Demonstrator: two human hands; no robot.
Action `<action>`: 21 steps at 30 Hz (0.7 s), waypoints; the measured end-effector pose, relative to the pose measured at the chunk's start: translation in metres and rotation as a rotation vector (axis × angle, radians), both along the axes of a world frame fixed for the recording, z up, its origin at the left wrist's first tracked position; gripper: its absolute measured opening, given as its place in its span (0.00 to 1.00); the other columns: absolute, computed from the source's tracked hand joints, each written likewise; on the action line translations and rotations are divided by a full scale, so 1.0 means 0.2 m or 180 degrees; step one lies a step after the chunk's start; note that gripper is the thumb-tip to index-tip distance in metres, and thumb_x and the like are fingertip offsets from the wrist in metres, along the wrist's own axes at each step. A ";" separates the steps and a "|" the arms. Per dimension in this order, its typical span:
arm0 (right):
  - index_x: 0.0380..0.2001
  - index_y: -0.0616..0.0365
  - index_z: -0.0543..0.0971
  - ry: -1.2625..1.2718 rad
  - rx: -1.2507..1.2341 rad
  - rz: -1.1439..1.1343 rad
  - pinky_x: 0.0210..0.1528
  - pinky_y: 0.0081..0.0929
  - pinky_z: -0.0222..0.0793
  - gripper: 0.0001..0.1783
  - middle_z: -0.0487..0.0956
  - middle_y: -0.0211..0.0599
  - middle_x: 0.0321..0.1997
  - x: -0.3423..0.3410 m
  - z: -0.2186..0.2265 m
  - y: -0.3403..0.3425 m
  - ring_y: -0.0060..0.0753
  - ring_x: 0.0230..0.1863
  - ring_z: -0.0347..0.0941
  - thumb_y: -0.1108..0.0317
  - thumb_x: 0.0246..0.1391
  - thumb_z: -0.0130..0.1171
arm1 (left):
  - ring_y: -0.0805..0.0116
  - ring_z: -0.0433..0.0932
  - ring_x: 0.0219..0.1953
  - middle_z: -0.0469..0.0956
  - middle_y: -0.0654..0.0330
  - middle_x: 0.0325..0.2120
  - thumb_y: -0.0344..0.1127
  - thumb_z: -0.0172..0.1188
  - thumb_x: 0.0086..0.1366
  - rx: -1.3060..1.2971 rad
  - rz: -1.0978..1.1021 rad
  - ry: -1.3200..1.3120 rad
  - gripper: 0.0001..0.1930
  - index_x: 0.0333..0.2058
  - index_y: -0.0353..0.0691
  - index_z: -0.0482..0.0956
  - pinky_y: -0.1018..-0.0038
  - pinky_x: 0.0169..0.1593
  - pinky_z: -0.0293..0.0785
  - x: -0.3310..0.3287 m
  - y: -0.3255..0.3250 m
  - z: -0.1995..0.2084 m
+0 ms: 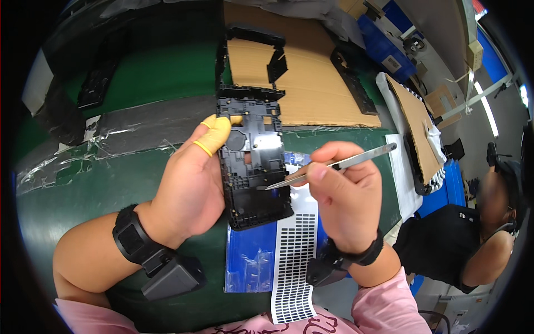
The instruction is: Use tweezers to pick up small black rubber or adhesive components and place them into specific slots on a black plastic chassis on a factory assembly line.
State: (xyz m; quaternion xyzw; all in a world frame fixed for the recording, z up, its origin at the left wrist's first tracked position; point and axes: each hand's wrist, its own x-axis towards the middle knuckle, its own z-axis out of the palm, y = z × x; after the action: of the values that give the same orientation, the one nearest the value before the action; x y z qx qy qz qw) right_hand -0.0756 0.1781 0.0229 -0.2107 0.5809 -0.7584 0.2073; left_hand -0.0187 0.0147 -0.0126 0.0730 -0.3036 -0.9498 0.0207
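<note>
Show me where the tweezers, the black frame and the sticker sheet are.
tweezers (pixel 339 164): head view, middle of the metal shaft.
black frame (pixel 257 167): head view, centre of its ribbed inner face.
sticker sheet (pixel 295 261): head view, middle of the white strip with black squares.

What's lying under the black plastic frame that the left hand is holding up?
Under the black plastic frame: a blue plastic sheet and a white sheet of small black stickers on the green mat. Their upper parts are hidden.
</note>
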 end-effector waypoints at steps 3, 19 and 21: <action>0.33 0.68 0.69 -0.0144 -0.0136 0.0010 0.35 0.20 0.70 0.09 0.74 0.41 0.28 0.02 -0.07 -0.03 0.29 0.30 0.73 0.82 0.44 0.52 | 0.65 0.69 0.43 0.68 0.56 0.42 0.45 0.35 0.63 0.0010 0.0064 0.0017 0.18 0.46 0.41 0.61 0.68 0.46 0.67 0.01 0.02 0.01; 0.33 0.68 0.69 -0.0116 -0.0479 0.0165 0.36 0.24 0.70 0.09 0.74 0.42 0.28 0.02 -0.15 -0.03 0.30 0.30 0.73 0.83 0.44 0.51 | 0.66 0.69 0.41 0.68 0.57 0.40 0.46 0.38 0.62 -0.0064 0.0111 -0.0016 0.17 0.44 0.42 0.62 0.69 0.45 0.67 0.01 0.03 0.00; 0.33 0.68 0.69 -0.0111 -0.0473 0.0141 0.36 0.24 0.70 0.09 0.74 0.42 0.28 0.02 -0.15 -0.03 0.30 0.30 0.73 0.83 0.44 0.51 | 0.66 0.69 0.41 0.68 0.57 0.40 0.46 0.38 0.62 -0.0069 0.0118 0.0007 0.17 0.44 0.43 0.62 0.69 0.45 0.67 0.01 0.03 0.00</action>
State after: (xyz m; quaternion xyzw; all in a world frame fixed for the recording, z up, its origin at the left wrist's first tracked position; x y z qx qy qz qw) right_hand -0.0719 0.1712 -0.0075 -0.2250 0.5146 -0.7982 0.2179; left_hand -0.0158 0.0207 -0.0119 0.0773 -0.3125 -0.9460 0.0394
